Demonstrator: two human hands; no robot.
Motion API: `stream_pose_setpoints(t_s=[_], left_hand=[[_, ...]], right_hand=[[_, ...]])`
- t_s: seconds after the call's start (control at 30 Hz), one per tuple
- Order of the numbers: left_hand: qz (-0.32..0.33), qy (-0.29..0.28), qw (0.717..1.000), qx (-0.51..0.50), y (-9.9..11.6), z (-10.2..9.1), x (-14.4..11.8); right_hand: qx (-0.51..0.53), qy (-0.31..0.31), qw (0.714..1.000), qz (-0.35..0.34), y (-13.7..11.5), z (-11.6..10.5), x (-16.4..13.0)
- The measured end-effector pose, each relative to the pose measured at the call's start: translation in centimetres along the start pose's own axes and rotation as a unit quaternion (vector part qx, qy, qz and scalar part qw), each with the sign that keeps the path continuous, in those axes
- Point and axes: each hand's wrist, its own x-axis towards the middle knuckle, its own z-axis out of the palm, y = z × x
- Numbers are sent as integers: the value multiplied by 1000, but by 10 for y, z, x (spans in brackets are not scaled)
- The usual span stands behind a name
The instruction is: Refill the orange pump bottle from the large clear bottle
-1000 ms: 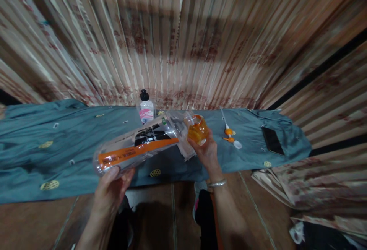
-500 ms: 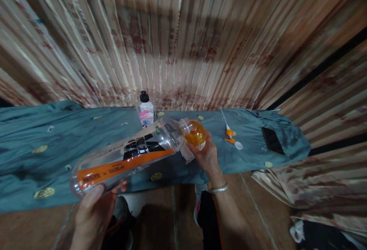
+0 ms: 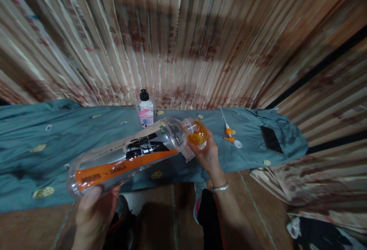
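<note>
My left hand [image 3: 96,208] is closed around the base end of a large clear plastic bottle [image 3: 126,156] with an orange, black and silver label. The bottle lies tilted in the air, its neck end up and to the right. My right hand [image 3: 205,150] grips a small clear bottle [image 3: 197,133] with orange liquid in it. The small bottle's open neck points left, at the large bottle's neck end; whether they touch I cannot tell. Right of my right hand, an orange pump head [image 3: 229,131] with a clear tube lies on the cloth.
A clear bottle with a black cap and pink label [image 3: 146,110] stands at the back of the teal cloth-covered surface [image 3: 100,127]. A black phone [image 3: 271,139] lies at the right. A patterned curtain [image 3: 177,43] hangs behind; tiled floor [image 3: 160,211] shows in front.
The large bottle and the small bottle have shifted slightly, with both hands keeping their hold. The pump head, phone and black-capped bottle stay in place on the cloth.
</note>
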Motion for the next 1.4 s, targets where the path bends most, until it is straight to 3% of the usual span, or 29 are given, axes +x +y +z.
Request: stream_pose_setpoints(t_s=[0.53,1.13,1.4], left_hand=[[18,-18,1000,-3,0,-3,-1],[24,16,999,18,-1,-9,-1],[21,-4,1000,15,-1,-10,-1]], right_hand=[[-7,-6,1000,-10,0,-1,-1],[-9,8,1000,-28,5,2,0],[-17,3,999,-39,4,2,2]])
